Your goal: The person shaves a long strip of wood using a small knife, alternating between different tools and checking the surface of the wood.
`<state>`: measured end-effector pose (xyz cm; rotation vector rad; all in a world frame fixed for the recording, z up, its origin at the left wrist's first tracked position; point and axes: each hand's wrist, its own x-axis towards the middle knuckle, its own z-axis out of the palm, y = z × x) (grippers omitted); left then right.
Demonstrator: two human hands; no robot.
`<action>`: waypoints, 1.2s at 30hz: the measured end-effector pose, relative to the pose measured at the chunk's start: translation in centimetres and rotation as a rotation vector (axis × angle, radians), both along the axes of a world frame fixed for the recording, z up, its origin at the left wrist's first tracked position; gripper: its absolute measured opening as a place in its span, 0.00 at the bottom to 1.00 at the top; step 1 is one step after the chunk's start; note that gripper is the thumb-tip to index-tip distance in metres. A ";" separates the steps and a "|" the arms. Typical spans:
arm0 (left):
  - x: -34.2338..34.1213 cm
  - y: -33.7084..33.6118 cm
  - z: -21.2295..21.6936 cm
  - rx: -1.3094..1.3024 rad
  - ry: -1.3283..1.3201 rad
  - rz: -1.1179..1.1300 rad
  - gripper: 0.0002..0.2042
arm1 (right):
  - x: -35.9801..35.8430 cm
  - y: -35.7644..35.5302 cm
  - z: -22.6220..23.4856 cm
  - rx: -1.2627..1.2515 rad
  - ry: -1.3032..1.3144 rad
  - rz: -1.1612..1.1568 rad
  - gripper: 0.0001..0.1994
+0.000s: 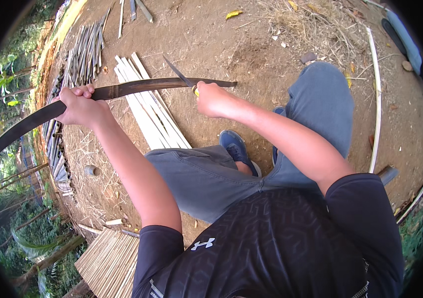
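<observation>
My left hand [83,108] is closed round a long, dark strip of split bamboo [144,85], left of its middle. The strip runs across in front of me, with its left end low beside the greenery and a node ring just right of the hand. In my right hand [214,100] is a knife [176,69], gripped by its handle, a bit of yellow showing at the fist. Its blade points up and to the left, crossing the strip near its right end; whether it touches I cannot tell. Below the strip, several pale split bamboo slats [154,116] lie on the ground.
Dark bamboo pieces [85,54] are piled at the upper left, with more stacked bamboo [55,149] along the edge. Pale sticks [109,258] lie side by side at lower left. A long pale strip [376,94] lies at right, near a blue trouser leg [402,35]. My knees flank the work.
</observation>
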<state>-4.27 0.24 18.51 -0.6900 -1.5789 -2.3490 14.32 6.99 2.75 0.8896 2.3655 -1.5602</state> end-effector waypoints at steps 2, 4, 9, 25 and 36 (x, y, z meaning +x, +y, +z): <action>-0.3 0.0 -0.1 0.025 0.009 -0.027 0.11 | -0.4 0.2 1.3 -0.015 0.003 0.018 0.17; -0.1 -0.4 0.0 0.015 0.036 -0.055 0.11 | -0.3 0.0 3.0 -0.073 -0.006 0.012 0.19; -0.6 -0.8 -0.6 0.038 -0.008 -0.006 0.11 | -0.4 0.1 1.3 0.038 -0.023 0.025 0.19; -1.8 -1.8 -1.4 0.030 0.044 -0.018 0.09 | -0.2 -0.3 -2.1 -0.023 -0.037 -0.050 0.16; -3.5 -4.8 -2.2 0.063 0.005 -0.112 0.10 | -0.3 -0.3 -3.5 -0.020 -0.100 0.021 0.15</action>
